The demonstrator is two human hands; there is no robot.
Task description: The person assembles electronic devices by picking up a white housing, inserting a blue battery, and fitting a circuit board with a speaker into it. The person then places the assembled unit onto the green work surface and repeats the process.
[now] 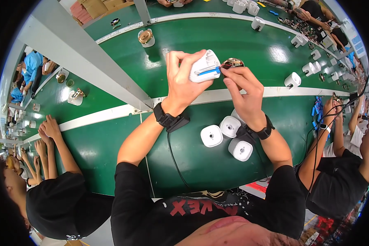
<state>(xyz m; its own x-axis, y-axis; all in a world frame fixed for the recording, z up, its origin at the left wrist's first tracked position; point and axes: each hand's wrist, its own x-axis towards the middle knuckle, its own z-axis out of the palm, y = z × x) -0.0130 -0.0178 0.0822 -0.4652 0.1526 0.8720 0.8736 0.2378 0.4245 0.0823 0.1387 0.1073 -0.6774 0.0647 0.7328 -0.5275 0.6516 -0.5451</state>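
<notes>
Ok so both arms are bent, left forearm (140, 138) and right forearm (276, 144) slanting in so the hands end up close together out front. Left hand (180, 80) has its back showing, fingers (173, 61) curled in a grip. Right hand (247, 92) reaches across, thumb (230, 85) below the bent index; can't really tell if they're pinching.

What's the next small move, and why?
Probably use the right hand to settle the blue piece in the white housing: the left hand grips that housing, and the right fingertips are at the blue piece's end, beside the round metallic part.
</notes>
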